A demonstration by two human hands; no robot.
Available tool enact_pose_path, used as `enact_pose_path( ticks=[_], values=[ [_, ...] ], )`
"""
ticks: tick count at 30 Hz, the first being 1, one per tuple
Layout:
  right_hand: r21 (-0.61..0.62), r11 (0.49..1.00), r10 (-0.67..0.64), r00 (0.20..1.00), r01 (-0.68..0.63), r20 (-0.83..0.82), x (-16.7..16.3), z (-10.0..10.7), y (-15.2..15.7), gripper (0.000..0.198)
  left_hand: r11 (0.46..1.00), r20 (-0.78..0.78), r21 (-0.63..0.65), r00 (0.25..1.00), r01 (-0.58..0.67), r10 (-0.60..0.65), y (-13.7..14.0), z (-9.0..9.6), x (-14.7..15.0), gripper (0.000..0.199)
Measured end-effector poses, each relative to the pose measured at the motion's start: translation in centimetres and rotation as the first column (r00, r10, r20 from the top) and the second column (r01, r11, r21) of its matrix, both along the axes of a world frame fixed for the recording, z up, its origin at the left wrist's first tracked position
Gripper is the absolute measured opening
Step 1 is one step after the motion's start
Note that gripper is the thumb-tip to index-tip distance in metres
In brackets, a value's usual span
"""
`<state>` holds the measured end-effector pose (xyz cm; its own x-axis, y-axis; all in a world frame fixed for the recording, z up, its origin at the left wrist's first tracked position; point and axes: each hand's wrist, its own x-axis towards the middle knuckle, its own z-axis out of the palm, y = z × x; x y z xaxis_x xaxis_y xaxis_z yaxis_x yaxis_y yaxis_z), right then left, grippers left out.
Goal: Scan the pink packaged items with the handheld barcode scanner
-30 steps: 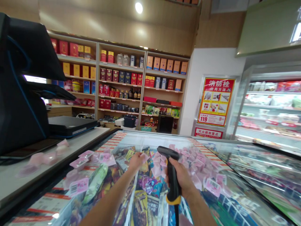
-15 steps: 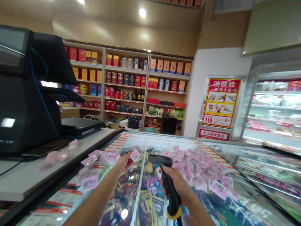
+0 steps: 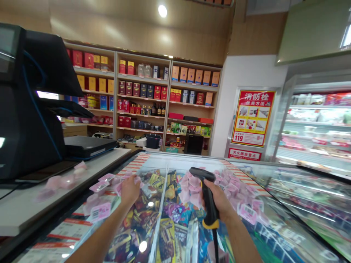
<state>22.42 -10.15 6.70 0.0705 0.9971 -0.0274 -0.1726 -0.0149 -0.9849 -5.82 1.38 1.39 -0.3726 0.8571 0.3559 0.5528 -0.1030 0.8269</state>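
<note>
My right hand (image 3: 218, 199) is wrapped round the handle of a black barcode scanner (image 3: 210, 204) with a yellow band near its base. The scanner's head is raised over the freezer's glass top, and its cable runs down toward me. My left hand (image 3: 130, 189) has its fingers curled on a small pink cup (image 3: 139, 179), partly hidden by them, among the left group of cups. A pink cup with a barcode label (image 3: 101, 212) lies nearer me on that side. Many similar pink cups (image 3: 233, 186) are heaped behind and right of the scanner.
Beneath the glass lie bagged frozen goods (image 3: 137, 223), split by a divider (image 3: 161, 204). A checkout machine (image 3: 30, 102) stands left on a white counter (image 3: 24, 212), with several pink cups (image 3: 67, 180). Shelves of boxes (image 3: 142, 91) line the back; a lit refrigerator (image 3: 315, 128) stands right.
My left hand has moved left and back from the middle to the left group of cups, with the pink cup. The scanner has shifted right and its head is raised slightly.
</note>
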Motion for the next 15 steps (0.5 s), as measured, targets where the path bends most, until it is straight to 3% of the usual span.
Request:
enact_pose_path(
  ticks=[4, 8, 12, 15],
  values=[
    [-0.009, 0.998, -0.059, 0.997, 0.058, -0.052, 1.5, 0.5, -0.2, 0.033, 0.998, -0.131, 0.057, 0.991, 0.015, -0.007, -1.2, 0.7, 1.2, 0.037],
    [-0.009, 0.993, -0.121, 0.991, 0.121, -0.062, 2.6, 0.6, -0.6, 0.029, 0.977, -0.189, 0.035, 0.961, 0.211, -0.201, -1.8, 0.7, 6.4, 0.036],
    [-0.014, 0.986, -0.167, 0.984, 0.167, -0.062, 3.3, 0.2, -0.4, 0.029, 0.910, -0.129, -0.051, 0.900, 0.413, -0.416, -2.3, -0.7, 12.4, 0.034],
    [-0.014, 0.990, -0.140, 0.988, 0.139, -0.059, 3.5, -0.2, -0.2, 0.032, 0.870, -0.013, -0.116, 0.875, 0.480, -0.484, -2.4, -1.7, 14.8, 0.026]
  ],
)
